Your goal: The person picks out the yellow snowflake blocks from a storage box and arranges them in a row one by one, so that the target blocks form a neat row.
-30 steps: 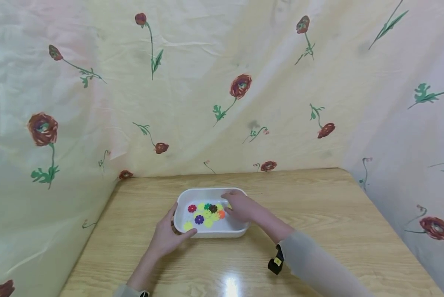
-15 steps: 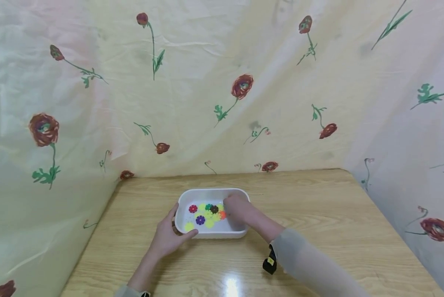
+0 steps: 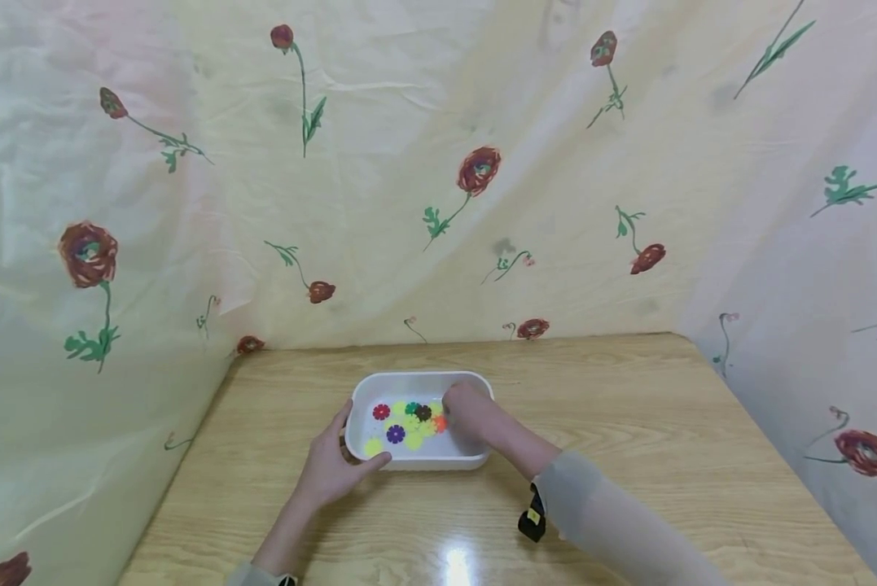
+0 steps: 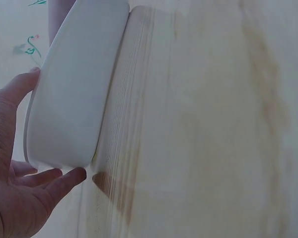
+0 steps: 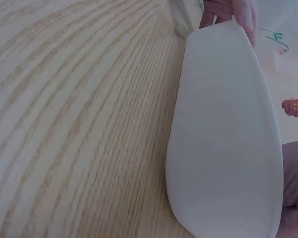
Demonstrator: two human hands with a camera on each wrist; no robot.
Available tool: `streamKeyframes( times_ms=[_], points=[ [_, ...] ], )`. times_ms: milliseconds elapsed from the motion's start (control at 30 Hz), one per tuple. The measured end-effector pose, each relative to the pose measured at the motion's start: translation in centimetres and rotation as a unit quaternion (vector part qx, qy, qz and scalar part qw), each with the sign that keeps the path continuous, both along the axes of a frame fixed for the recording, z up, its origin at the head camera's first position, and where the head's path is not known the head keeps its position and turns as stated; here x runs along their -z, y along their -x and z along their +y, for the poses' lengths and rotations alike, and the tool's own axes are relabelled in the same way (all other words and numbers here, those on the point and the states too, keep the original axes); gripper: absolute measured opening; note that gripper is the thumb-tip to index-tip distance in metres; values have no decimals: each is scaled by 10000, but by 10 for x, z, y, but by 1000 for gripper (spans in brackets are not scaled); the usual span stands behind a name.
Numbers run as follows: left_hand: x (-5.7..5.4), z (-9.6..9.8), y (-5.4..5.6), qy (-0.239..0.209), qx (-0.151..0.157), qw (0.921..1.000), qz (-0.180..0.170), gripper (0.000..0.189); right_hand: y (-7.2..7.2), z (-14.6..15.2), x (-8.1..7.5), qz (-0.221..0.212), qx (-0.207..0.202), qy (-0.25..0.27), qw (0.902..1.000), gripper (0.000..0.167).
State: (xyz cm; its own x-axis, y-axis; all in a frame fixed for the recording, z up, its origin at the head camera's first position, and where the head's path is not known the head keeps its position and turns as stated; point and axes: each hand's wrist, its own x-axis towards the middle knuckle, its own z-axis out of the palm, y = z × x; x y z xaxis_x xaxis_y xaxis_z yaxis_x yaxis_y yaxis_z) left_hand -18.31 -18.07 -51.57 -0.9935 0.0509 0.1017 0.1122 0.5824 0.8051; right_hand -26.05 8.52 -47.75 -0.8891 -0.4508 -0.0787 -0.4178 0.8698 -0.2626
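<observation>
A white plastic tub [image 3: 419, 464] with rounded corners sits on the table, holding several flower-shaped discs with notched edges. Most are yellow [image 3: 414, 440]; there is also a red disc [image 3: 382, 413], a purple disc [image 3: 396, 435], a green disc [image 3: 412, 408], a brown disc [image 3: 423, 413] and an orange disc [image 3: 440, 423]. My left hand [image 3: 330, 465] grips the tub's left end, thumb at the front rim and fingers at the side, as the left wrist view shows. My right hand [image 3: 470, 413] reaches down inside the right end, its fingertips hidden; I cannot tell what it holds.
The wood-grain table [image 3: 629, 423] extends around the tub. Flower-printed cloth [image 3: 379, 203] hangs behind it and at both sides. A black wrist strap device [image 3: 532, 521] hangs below the right sleeve [image 3: 614, 517].
My right hand has moved lower into the tub's right end, and its fingers, visible a second ago, have gone out of sight. My left hand keeps its grip on the tub.
</observation>
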Motion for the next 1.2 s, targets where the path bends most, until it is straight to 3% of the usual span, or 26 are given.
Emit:
streamKeyframes(
  times_ms=[333, 633, 867, 1200],
  points=[
    [0, -1, -1, 28, -32, 10000, -42, 117, 3, 0, 4, -106, -4, 75, 9999, 16],
    [2, -1, -1, 11, -64, 9999, -85, 117, 7, 0, 5, 4, -259, -80, 9996, 22],
    [3, -1, 0, 1, -34, 9999, -132, 118, 10, 3, -1, -306, -272, -120, 9991, 24],
    [4, -1, 2, 1, -2, 9999, -127, 119, 15, 4, -1, -376, -400, -305, 9980, 27]
  ],
)
